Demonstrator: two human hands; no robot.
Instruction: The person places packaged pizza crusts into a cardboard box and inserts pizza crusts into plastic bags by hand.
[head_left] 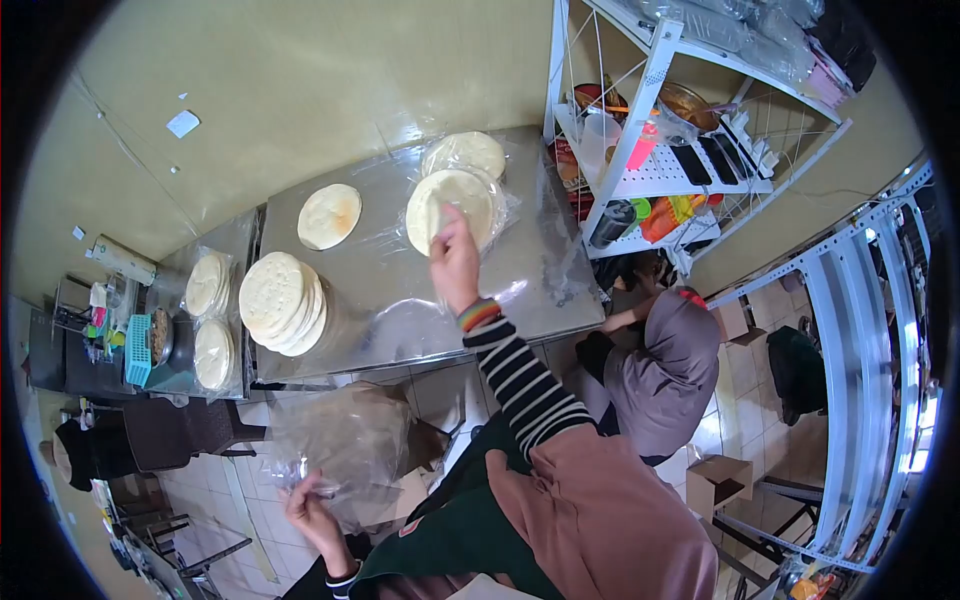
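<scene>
Holding a clear plastic bag (345, 445) by its edge, a person's left hand (312, 518) pinches the film between thumb and fingers, out in front of the near side of a metal table (400, 290). The right hand (457, 262), in a striped sleeve (525, 385), reaches over the table to a plastic-wrapped stack of round flatbreads (470, 200); its fingers are bent at the top bread, but whether they grip it or only touch it I cannot tell. Just behind, partly covered, lies another wrapped stack (466, 152). To the left on the same table are a single flatbread (329, 217) with a browned patch and, nearer, a taller unwrapped stack (280, 300). Farther left, two smaller stacks (213, 352) sit on a side table (245, 240), near a turquoise basket (139, 350). At the right, a second person (660, 375) in a greyish headscarf is by the table's corner, below a white shelf unit (650, 110) crowded with containers.
</scene>
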